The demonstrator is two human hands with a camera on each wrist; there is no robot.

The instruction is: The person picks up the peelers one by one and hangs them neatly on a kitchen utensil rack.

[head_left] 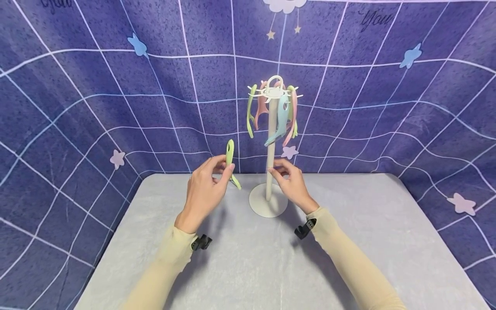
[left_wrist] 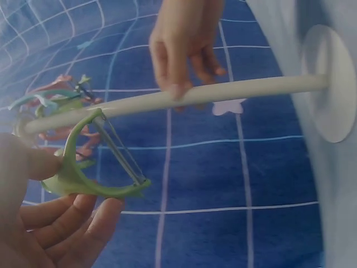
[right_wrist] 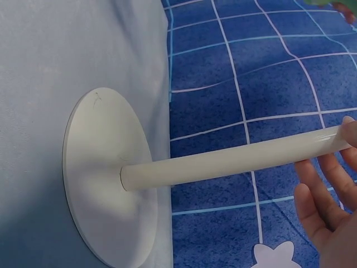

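Note:
My left hand point(head_left: 205, 185) holds a green Y-shaped peeler point(head_left: 230, 153) upright by its handle, left of a white hook stand. The left wrist view shows that peeler's metal blade point(left_wrist: 118, 149) between two curved arms. My right hand point(head_left: 290, 183) pinches the stand's pole point(right_wrist: 234, 162) partway up, between thumb and fingers. From the hooks of the top ring point(head_left: 274, 92) hang several peelers, among them a blue one point(head_left: 283, 113), a green one point(head_left: 250, 113) and a pink one point(head_left: 293, 120). Some of the hanging ones overlap and are partly hidden.
The stand's round white base point(head_left: 258, 206) rests flat on a table with a grey cover point(head_left: 248, 267). Behind and beside the table hangs a blue cloth point(head_left: 209, 142) with a grid and stars. Each wrist wears a small black camera point(head_left: 201, 242).

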